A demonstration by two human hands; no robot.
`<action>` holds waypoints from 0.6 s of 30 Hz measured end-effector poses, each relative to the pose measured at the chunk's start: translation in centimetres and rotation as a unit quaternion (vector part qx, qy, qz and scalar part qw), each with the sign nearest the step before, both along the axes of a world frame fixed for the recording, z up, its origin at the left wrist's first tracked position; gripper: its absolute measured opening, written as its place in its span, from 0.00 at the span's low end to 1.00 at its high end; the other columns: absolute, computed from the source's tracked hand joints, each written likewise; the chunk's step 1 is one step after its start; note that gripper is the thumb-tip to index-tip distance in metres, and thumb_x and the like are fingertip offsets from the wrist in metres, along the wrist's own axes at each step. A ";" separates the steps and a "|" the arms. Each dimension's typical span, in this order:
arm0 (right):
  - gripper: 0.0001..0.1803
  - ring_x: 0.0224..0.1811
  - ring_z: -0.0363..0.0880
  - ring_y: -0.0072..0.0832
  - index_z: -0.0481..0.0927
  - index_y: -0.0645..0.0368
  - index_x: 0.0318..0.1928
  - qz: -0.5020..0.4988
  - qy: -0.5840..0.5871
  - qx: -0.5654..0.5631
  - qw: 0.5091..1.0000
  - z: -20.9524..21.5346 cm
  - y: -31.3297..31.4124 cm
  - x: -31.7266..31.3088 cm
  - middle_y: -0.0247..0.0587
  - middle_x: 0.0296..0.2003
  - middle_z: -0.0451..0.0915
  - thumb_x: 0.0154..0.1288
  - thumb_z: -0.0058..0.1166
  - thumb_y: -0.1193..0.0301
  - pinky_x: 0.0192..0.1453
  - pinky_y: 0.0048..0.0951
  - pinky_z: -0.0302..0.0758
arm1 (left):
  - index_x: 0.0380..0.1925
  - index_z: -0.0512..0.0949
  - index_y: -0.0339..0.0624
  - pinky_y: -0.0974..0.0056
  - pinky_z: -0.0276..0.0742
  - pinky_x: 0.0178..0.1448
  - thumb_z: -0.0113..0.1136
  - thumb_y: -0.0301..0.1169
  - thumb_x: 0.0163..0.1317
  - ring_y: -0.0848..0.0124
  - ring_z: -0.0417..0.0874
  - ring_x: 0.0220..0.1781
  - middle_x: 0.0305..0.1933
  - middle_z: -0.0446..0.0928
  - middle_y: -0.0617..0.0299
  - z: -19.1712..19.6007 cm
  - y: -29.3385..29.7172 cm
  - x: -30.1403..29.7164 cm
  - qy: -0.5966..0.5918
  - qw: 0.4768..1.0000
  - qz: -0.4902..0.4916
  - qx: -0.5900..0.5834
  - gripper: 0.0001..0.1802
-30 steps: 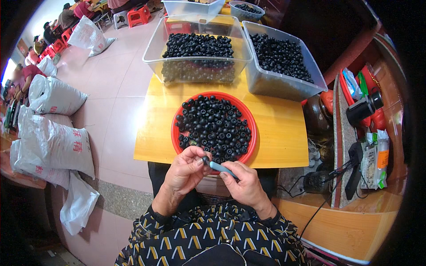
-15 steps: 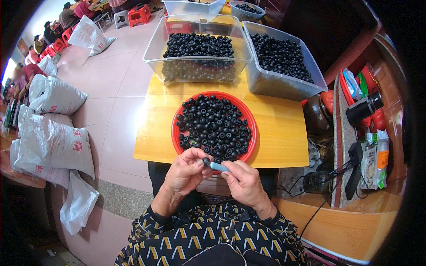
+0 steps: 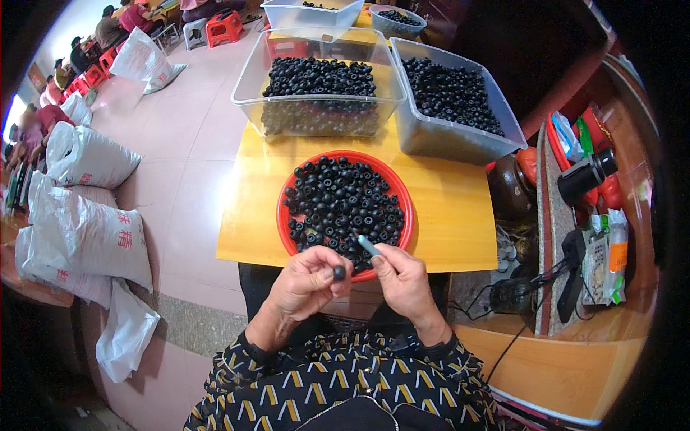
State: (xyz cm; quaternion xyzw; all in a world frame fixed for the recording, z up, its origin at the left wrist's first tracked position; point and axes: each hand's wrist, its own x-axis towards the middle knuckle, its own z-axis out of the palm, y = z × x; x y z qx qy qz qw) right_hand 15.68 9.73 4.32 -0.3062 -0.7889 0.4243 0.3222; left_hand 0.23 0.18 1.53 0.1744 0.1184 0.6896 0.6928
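Black ball (image 3: pixel 339 273) pinched in left hand (image 3: pixel 309 281) at the bench's (image 3: pixel 454 233) near edge; blue-grey tool (image 3: pixel 369 246) gripped in right hand (image 3: pixel 406 279), apart from the ball, over red basin (image 3: pixel 410 215) of black pieces (image 3: pixel 345 197) beside that edge.

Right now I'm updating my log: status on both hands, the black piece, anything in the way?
Left hand pinching one black piece. Right hand gripping blue-grey tool, apart from the piece. No obstruction visible between them.

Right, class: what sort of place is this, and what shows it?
Probably a handwork workshop: black round pieces lie in a red basin and clear tubs, bulging white sacks stand to the left, and other people sit further back.
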 end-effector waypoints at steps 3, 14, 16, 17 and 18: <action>0.12 0.30 0.70 0.16 0.75 0.68 0.40 0.047 0.023 -0.165 0.985 0.1 -0.4 -0.2 0.35 0.26 0.75 0.63 0.51 0.69 0.33 0.21 0.69 | 0.37 0.74 0.39 0.66 0.68 0.38 0.57 0.26 0.57 0.70 0.71 0.32 0.34 0.72 0.55 -0.4 0.3 -0.2 0.002 1.000 0.027 -0.002 0.08; 0.11 0.33 0.76 0.17 0.73 0.67 0.40 0.113 0.104 -0.322 0.934 0.6 -1.1 -1.4 0.35 0.30 0.77 0.60 0.55 0.72 0.38 0.19 0.74 | 0.37 0.74 0.36 0.65 0.72 0.41 0.58 0.23 0.55 0.69 0.74 0.35 0.37 0.75 0.57 -0.5 0.0 0.6 0.064 0.994 0.070 -0.061 0.08; 0.11 0.33 0.76 0.18 0.73 0.67 0.40 0.118 0.104 -0.313 0.937 0.5 -1.1 -1.3 0.35 0.30 0.77 0.61 0.54 0.73 0.37 0.19 0.74 | 0.37 0.74 0.36 0.66 0.72 0.41 0.58 0.23 0.55 0.70 0.75 0.35 0.37 0.75 0.58 -0.5 -0.1 0.7 0.065 0.994 0.061 -0.058 0.08; 0.11 0.33 0.76 0.18 0.72 0.68 0.41 0.124 0.106 -0.319 0.933 0.7 -1.1 -1.3 0.35 0.30 0.77 0.61 0.54 0.73 0.38 0.19 0.74 | 0.37 0.74 0.36 0.66 0.72 0.41 0.57 0.22 0.56 0.70 0.75 0.35 0.38 0.75 0.58 -0.5 -0.2 0.7 0.055 0.995 0.056 -0.064 0.08; 0.11 0.33 0.76 0.18 0.72 0.68 0.41 0.130 0.109 -0.325 0.930 0.7 -1.1 -1.3 0.35 0.30 0.77 0.61 0.53 0.74 0.38 0.19 0.74 | 0.37 0.74 0.36 0.66 0.72 0.41 0.56 0.22 0.57 0.70 0.75 0.35 0.39 0.75 0.58 -0.5 -0.1 0.8 0.044 0.995 0.051 -0.069 0.08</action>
